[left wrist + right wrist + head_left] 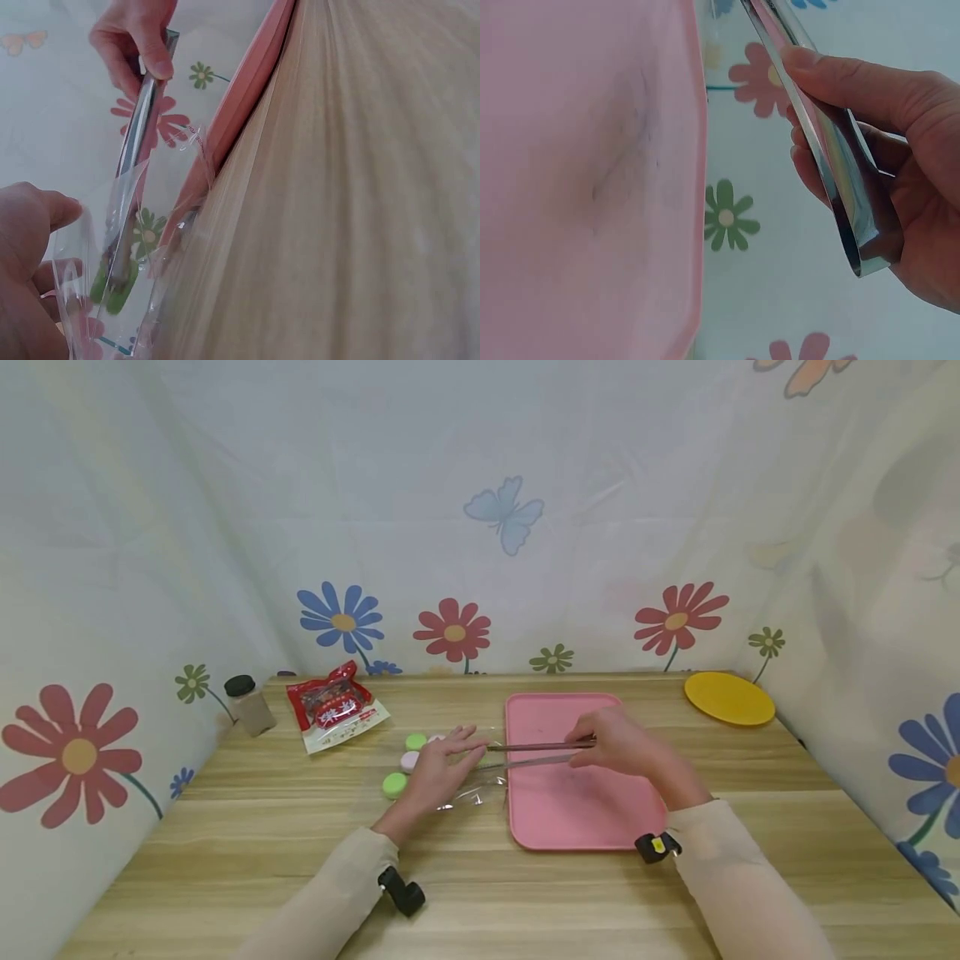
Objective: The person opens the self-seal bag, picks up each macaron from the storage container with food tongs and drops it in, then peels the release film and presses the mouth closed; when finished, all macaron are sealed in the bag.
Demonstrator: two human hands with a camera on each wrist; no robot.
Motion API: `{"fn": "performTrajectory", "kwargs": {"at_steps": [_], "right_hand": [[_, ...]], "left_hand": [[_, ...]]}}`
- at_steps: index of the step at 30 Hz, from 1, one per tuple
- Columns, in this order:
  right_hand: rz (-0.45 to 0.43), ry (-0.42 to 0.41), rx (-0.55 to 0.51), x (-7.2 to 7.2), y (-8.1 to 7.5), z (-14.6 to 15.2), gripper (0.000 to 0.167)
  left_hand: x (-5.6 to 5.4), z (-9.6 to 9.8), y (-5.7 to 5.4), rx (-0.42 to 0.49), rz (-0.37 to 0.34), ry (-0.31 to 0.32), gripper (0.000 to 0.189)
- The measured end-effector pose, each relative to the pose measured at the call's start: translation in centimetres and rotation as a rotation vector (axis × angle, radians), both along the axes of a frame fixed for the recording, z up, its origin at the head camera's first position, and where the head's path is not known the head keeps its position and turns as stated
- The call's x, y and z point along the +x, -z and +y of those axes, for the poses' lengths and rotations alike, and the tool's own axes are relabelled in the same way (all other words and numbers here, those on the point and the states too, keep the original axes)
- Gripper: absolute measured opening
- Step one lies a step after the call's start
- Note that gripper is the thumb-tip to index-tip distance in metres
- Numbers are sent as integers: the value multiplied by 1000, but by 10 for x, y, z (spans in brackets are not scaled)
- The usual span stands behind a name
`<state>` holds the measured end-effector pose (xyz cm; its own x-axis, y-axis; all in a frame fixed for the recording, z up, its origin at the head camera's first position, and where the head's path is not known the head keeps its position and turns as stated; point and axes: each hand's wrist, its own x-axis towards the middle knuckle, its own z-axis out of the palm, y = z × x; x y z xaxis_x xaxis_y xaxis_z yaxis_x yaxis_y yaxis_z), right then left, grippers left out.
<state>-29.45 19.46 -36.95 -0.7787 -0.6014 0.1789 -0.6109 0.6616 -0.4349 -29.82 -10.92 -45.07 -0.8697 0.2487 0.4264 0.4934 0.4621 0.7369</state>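
Observation:
Metal tongs (536,747) are gripped in my right hand (617,742), above the pink tray (585,814). Their tips reach left to a green macaron (120,291), seen through clear plastic in the left wrist view; whether they pinch it is unclear. My left hand (438,770) lies over the clear plastic package (468,797), its fingers mostly straight and touching the plastic. Left of that hand, green macarons (395,785) and a lilac macaron (409,762) show. Part of the package is hidden under the hand.
At the back left are a red snack bag (333,702) and a jar with a black lid (251,706). A yellow plate (729,698) sits at the back right. Printed cloth walls (570,602) enclose the wooden table (480,902) on the visible sides.

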Motion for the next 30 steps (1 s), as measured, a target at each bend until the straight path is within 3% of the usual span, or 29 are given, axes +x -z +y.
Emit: {"fn": "performTrajectory", "kwargs": {"at_steps": [10, 20, 30], "right_hand": [[32, -3, 79, 2, 8, -33, 21], [4, 0, 49, 1, 12, -44, 21], [49, -18, 58, -2, 18, -51, 18]], "left_hand": [[1, 1, -1, 2, -24, -10, 28], [1, 0, -2, 13, -19, -7, 28], [2, 1, -3, 16, -21, -7, 27]]}}
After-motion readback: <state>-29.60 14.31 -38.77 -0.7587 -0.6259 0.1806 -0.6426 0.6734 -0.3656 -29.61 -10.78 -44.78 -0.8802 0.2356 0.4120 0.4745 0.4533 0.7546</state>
